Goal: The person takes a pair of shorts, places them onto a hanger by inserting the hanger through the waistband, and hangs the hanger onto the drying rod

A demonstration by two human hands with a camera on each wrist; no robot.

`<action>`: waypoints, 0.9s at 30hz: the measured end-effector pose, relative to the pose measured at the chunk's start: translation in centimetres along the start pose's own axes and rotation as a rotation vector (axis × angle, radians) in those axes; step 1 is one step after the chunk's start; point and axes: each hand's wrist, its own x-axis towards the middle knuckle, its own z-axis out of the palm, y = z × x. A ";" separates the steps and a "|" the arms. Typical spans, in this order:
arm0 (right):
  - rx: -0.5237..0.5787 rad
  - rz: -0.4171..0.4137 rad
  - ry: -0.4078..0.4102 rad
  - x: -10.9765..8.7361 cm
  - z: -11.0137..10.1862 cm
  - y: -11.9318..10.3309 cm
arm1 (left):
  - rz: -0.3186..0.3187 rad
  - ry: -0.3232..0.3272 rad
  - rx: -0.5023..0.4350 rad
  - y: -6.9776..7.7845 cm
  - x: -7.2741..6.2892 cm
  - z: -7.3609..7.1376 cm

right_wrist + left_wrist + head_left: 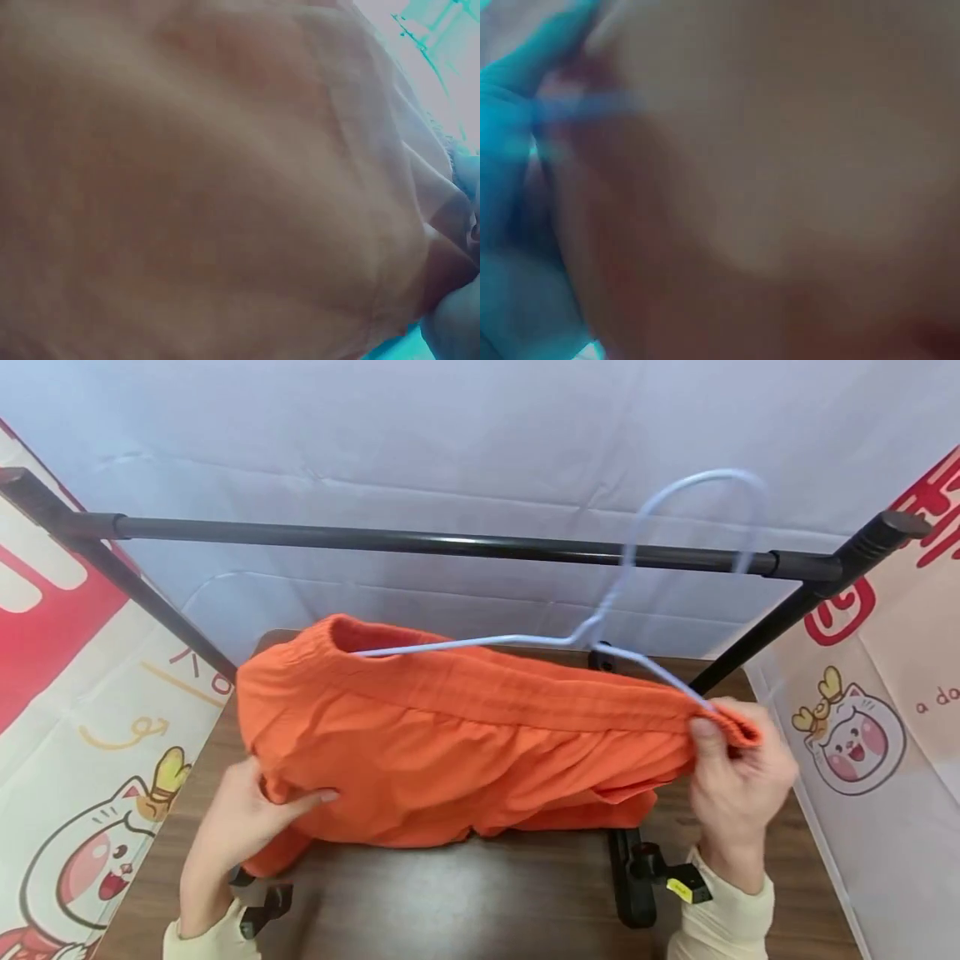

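Orange elastic-waist shorts (450, 752) are stretched sideways between my two hands in the head view. A thin pale-blue hanger (480, 643) runs along inside the waistband, its hook standing up at the right. My left hand (243, 818) grips the left side of the shorts, thumb in front and the other fingers hidden behind the cloth. At the right end of the waistband, my right hand (738, 777) pinches the cloth beside the hanger's arm. Blurred cloth (765, 165) fills most of the left wrist view, and cloth (225, 180) covers much of the right wrist view.
A black rack's horizontal bar (375, 537) crosses behind the shorts, and the hanger's hook overlaps it in view. Slanting posts (757, 639) hold the bar at both ends. Below is a brown wooden tabletop (442, 902) with a black rack foot (630, 885). Printed sheets hang around.
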 end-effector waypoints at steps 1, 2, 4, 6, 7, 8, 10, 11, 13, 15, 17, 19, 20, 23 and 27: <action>0.005 0.018 0.045 0.4 -0.1 -0.1 | -0.038 -0.040 0.047 -1.1 -0.2 0.2; 0.029 0.032 0.081 0.9 -0.3 -0.1 | -0.049 -0.057 0.077 -2.2 -0.4 0.3; 0.037 0.043 0.119 1.7 -0.7 0.0 | -0.042 -0.028 0.089 -3.9 -0.9 0.1; 0.026 0.050 0.122 2.4 -1.1 0.3 | -0.044 0.031 0.103 -4.8 -1.4 -0.5; 0.026 0.053 0.112 2.6 -1.2 0.5 | -0.045 0.048 0.114 -5.0 -1.6 -0.9; 0.023 0.056 0.098 2.7 -1.3 0.7 | -0.043 0.046 0.135 -5.0 -1.7 -1.2; -0.001 0.056 0.051 2.7 -1.4 1.2 | -0.056 -0.015 0.156 -4.2 -1.8 -1.9; -0.006 0.056 0.021 2.6 -1.4 1.5 | -0.046 -0.054 0.157 -3.7 -1.8 -2.1; -0.010 0.048 -0.055 2.3 -1.2 2.0 | 0.011 -0.116 0.104 -2.3 -1.6 -2.5; -0.013 0.023 -0.149 2.0 -1.0 2.6 | 0.111 -0.135 0.025 -0.5 -1.2 -2.8; 0.011 -0.010 -0.260 1.7 -0.7 3.1 | 0.256 -0.132 -0.061 1.3 -0.4 -3.1; 0.051 -0.038 -0.372 1.4 -0.5 3.6 | 0.383 -0.163 -0.141 3.2 0.4 -3.5; 0.070 -0.048 -0.422 1.3 -0.4 3.8 | 0.446 -0.198 -0.183 4.0 0.9 -3.6; 0.103 -0.068 -0.532 0.8 0.0 4.2 | 0.543 -0.355 -0.210 6.3 2.2 -4.1; 0.081 -0.087 -0.591 0.6 0.4 4.4 | 0.473 -0.605 -0.144 8.1 3.8 -3.8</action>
